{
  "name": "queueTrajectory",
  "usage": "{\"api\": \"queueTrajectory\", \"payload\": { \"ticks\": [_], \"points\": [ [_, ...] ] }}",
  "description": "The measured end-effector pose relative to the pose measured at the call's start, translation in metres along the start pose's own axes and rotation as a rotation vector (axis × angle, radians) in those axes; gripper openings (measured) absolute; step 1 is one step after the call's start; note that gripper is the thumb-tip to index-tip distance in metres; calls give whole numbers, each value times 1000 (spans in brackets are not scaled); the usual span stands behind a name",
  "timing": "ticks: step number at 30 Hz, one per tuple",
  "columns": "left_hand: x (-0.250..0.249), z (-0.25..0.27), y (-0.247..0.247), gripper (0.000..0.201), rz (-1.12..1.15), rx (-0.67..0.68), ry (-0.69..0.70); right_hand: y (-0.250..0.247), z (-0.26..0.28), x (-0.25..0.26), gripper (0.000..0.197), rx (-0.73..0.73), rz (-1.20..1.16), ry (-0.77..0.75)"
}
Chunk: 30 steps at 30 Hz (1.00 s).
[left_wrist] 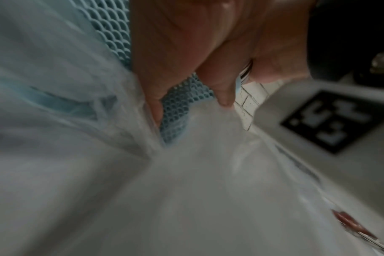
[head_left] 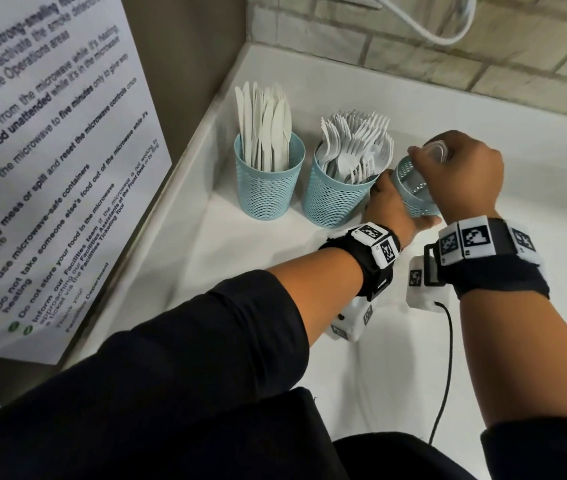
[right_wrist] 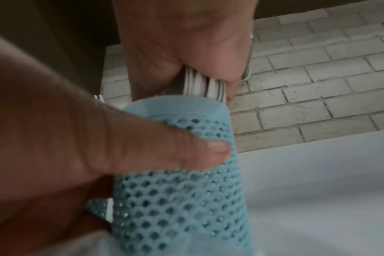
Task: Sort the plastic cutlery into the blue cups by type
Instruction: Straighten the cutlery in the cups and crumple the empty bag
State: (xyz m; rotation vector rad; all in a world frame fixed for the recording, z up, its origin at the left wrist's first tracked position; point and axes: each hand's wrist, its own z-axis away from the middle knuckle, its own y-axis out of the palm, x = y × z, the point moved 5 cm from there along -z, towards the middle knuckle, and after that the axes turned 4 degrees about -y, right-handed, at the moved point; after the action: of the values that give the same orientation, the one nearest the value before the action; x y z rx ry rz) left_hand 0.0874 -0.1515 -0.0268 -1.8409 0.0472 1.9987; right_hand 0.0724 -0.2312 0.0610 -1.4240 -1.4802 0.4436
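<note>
Three blue mesh cups stand in the corner of a white counter [head_left: 240, 258]. The left cup [head_left: 268, 181] is full of white knives [head_left: 264, 126]. White forks [head_left: 354, 147] fill the middle cup [head_left: 334, 199]. My left hand [head_left: 391, 202] grips the third cup [head_left: 413, 192] by its side and holds it tilted, with the thumb [right_wrist: 215, 147] pressed on the mesh [right_wrist: 180, 190]. My right hand [head_left: 462, 174] is fisted around a stacked bundle of white cutlery [right_wrist: 205, 84] right at this cup's rim. The fist hides the bundle's ends, so its type is unclear.
A printed notice [head_left: 50, 168] covers the wall on the left, close to the knife cup. A tiled wall [head_left: 448, 46] with a white cable [head_left: 424, 26] runs along the back. A black cable [head_left: 444, 375] trails over the counter below my right wrist.
</note>
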Motion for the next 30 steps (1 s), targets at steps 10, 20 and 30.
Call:
{"api": "queueTrajectory", "payload": {
  "ticks": [10, 20, 30],
  "points": [
    [-2, 5, -5, 91, -23, 12, -19, 0, 2, 9, 39, -69, -22, -135],
    [-5, 4, -6, 94, -36, 53, -56, 2, -3, 8, 34, -27, -60, -163],
    [-8, 5, -9, 95, -76, 55, -39, 2, -4, 2, 40, -75, -8, -66]
  ]
}}
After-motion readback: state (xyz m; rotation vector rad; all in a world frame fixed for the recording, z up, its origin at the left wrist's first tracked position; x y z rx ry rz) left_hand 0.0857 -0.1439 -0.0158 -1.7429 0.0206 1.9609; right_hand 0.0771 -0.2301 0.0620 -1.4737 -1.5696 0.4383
